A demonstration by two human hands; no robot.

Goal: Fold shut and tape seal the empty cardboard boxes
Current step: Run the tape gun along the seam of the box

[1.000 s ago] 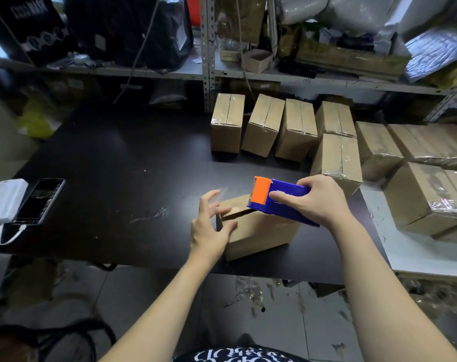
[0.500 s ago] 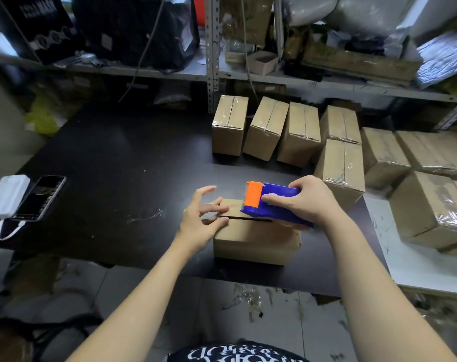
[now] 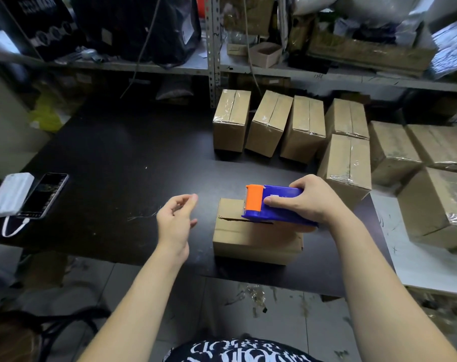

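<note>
Taping step: the unsealed box [image 3: 256,239] has its flaps folded down. A dark gap runs along the top seam and no tape shows on it yet. Judged to be the start of the sealing pass.
Unsealed box, location: flat on the black table [image 3: 130,158], close to the table's near edge, directly in front of the person.
Tape dispenser [image 3: 274,205]: blue body with an orange head. It appears to rest on top of the box, with the head over the left end of the seam.
Right hand [image 3: 313,202]: grips the dispenser from above. The fingers [image 3: 277,202] curl over its near side and the thumb is on the far side.
Left hand [image 3: 173,220]: just left of the box and not touching it. The fingers [image 3: 188,199] are loosely bent and hold nothing.
Next move, judged: anchor the tape at the left end, steady the box with the free hand, then draw the dispenser along the seam to the right with the gap pressed shut.
Sealed boxes [image 3: 345,163]: grouped behind and to the right of the unsealed box, with glossy tape visible on them.
</note>
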